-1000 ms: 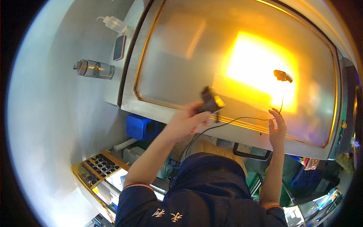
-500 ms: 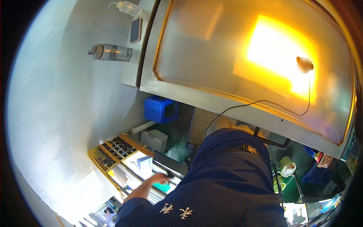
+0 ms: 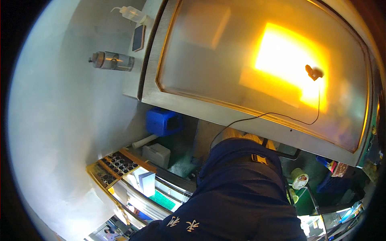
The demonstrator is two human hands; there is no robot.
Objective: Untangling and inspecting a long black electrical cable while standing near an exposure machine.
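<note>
Neither of my hands is in the picture now. My dark blue work jacket (image 3: 241, 193) fills the lower middle, with a yellow and black buckle (image 3: 259, 159) on it. Before me lies a large framed, frosted light panel (image 3: 193, 64), glowing bright yellow-white at its right. A small dark object with a rounded end (image 3: 313, 73) rests on the bright patch; its kind is unclear. From it a thin black cord (image 3: 257, 116) runs across the frame's front edge to my waist.
On the ledge left of the panel are a squeeze bottle (image 3: 133, 14), a phone (image 3: 138, 38) and a drinking flask (image 3: 114, 61). Below stand a blue stool (image 3: 157, 121) and a light grey box (image 3: 157, 156). A perforated board (image 3: 116, 166) lies at lower left, a green roll (image 3: 299, 179) at right.
My left hand, earlier at the lower left beside the rack, has left the picture. The whole view has shifted slightly, moving the panel and ledge items leftward.
</note>
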